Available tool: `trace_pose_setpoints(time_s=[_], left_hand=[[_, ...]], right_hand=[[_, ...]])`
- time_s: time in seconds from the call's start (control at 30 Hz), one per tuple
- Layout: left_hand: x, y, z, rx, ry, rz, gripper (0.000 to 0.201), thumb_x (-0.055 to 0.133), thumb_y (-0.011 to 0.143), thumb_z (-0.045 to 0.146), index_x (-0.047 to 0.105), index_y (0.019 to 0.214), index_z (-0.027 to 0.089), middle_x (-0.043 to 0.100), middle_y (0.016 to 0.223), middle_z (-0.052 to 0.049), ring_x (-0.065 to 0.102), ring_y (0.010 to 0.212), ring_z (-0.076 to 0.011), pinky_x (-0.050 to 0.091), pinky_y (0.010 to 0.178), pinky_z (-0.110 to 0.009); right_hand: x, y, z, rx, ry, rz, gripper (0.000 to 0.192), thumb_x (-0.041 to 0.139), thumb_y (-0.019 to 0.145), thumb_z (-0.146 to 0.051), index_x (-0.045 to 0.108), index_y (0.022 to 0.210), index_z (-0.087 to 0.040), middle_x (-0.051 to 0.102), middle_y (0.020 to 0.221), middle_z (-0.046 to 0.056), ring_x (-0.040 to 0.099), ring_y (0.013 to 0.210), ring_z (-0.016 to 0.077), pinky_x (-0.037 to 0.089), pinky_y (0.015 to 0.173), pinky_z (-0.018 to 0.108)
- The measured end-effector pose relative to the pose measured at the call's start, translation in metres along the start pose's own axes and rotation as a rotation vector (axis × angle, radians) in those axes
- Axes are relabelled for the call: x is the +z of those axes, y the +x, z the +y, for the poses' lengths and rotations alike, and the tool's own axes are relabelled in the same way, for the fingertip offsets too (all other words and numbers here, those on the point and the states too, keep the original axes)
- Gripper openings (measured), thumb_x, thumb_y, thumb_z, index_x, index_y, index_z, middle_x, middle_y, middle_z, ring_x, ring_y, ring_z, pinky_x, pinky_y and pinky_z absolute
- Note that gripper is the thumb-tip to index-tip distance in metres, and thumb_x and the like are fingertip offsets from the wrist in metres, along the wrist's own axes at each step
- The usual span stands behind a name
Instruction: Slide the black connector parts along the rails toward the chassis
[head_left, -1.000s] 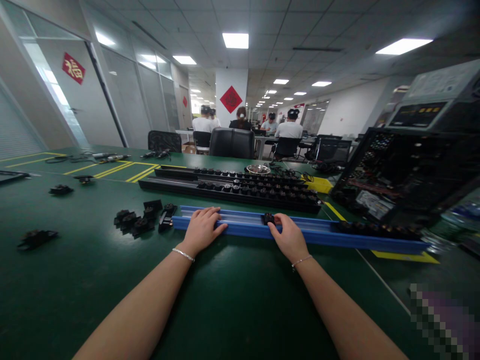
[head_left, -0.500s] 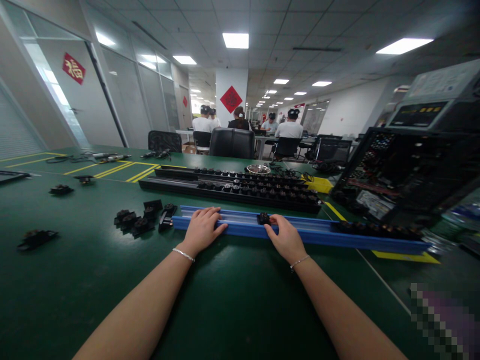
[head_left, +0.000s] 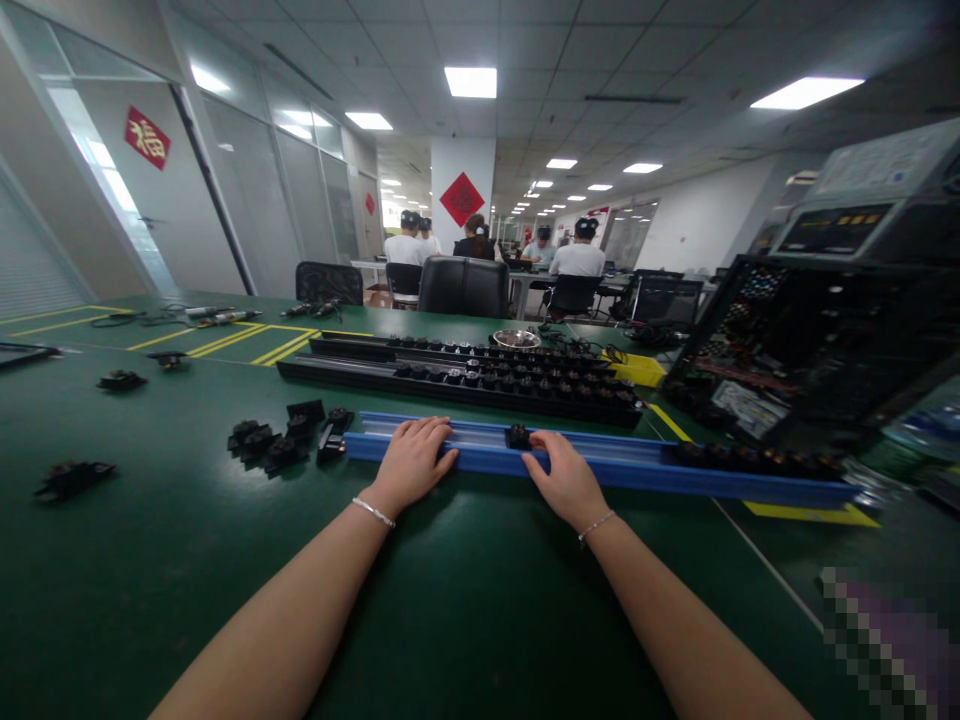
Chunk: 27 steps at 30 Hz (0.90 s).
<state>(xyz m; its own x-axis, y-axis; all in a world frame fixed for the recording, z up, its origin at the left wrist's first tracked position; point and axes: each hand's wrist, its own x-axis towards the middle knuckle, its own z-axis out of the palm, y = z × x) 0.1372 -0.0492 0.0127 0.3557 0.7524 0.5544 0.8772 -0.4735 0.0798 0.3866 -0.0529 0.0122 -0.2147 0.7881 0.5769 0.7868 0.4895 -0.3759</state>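
Note:
A long blue channel rail (head_left: 480, 452) lies across the green table. My left hand (head_left: 412, 458) is closed over the rail's left part, fingers across the top and thumb at the near side. Inside the channel, near its middle, sits a small black module (head_left: 518, 437). My right hand (head_left: 564, 475) is just right of this module, fingertips at its side and thumb apart on the rail's near edge. Its fingers are parted rather than wrapped round the module. A row of black modules (head_left: 757, 460) fills the rail's right end.
Several loose black modules (head_left: 285, 452) lie left of the rail, with others (head_left: 75, 478) farther left. Behind it are black rails (head_left: 360, 374) with modules. An opened computer case (head_left: 817, 350) stands at the right. People sit at desks farther back.
The small black module has shifted slightly left along the channel, with my right hand following and its fingers looser around it. My left hand has slid slightly right.

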Motion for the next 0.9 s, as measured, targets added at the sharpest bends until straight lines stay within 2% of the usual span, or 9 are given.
trace_pose_setpoints(time_s=[0.23,0.47,0.9], left_hand=[[-0.001,0.001,0.004,0.027,-0.010,-0.024,0.032,0.042,0.087,0.036,0.053,0.114,0.024,0.057,0.125,-0.005,0.048,0.117,-0.0229,0.033,0.098,-0.042],[0.000,0.002,0.009,0.067,0.020,-0.065,0.033,0.043,0.086,0.035,0.052,0.117,0.027,0.053,0.130,-0.005,0.046,0.118,-0.0244,0.032,0.099,-0.044],[0.002,0.001,0.011,0.093,0.031,-0.069,0.037,0.045,0.085,0.036,0.051,0.121,0.030,0.050,0.133,-0.006,0.043,0.122,-0.0256,0.030,0.101,-0.047]], right_hand=[[0.000,-0.001,-0.001,-0.048,-0.033,-0.020,0.026,0.045,0.084,-0.033,0.055,0.104,-0.019,0.066,0.101,0.008,0.060,0.095,0.0209,0.031,0.102,0.048],[0.001,-0.002,-0.002,-0.063,-0.060,-0.052,0.029,0.046,0.083,-0.032,0.055,0.108,-0.019,0.065,0.107,0.008,0.058,0.102,0.0205,0.030,0.103,0.048],[0.002,-0.003,-0.004,-0.097,-0.077,-0.084,0.032,0.047,0.082,-0.031,0.055,0.112,-0.019,0.063,0.111,0.009,0.054,0.107,0.0212,0.028,0.103,0.049]])
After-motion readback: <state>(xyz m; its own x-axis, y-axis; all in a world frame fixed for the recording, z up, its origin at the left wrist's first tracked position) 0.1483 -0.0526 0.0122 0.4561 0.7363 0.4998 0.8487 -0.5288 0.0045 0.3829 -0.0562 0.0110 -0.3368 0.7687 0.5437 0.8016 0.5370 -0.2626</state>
